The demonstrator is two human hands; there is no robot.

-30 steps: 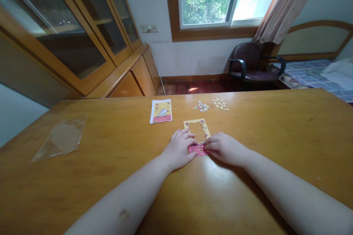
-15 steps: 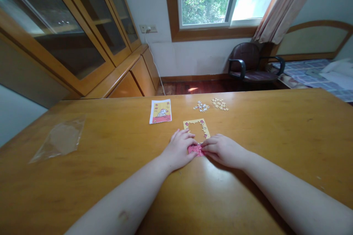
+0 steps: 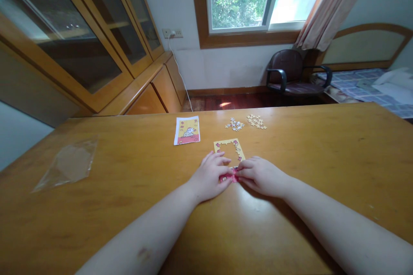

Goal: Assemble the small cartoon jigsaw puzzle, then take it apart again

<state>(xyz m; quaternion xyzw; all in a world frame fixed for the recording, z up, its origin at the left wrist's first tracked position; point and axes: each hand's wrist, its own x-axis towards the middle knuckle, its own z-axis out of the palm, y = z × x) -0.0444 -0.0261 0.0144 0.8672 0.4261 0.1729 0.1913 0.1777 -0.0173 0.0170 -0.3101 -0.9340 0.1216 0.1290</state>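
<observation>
A small jigsaw frame (image 3: 229, 147) with a yellow border and an open middle lies on the wooden table (image 3: 129, 189). Its pink bottom strip (image 3: 227, 177) shows between my two hands. My left hand (image 3: 208, 175) rests on the strip's left end with its fingers curled down on it. My right hand (image 3: 260, 175) pinches the strip's right end with fingertips together. Two heaps of loose puzzle pieces, a pale one (image 3: 235, 124) and a yellowish one (image 3: 256, 121), lie farther back. A picture card (image 3: 187, 130) showing the finished puzzle lies to the left of the frame.
A clear plastic bag (image 3: 66, 164) lies at the table's left. Beyond the table stand a glass-fronted wooden cabinet (image 3: 84, 43), a dark armchair (image 3: 292, 75) under the window, and a bed (image 3: 371, 86) at the right.
Both hands have closed in a little over the pink strip, so less of it shows. The view has barely shifted.
</observation>
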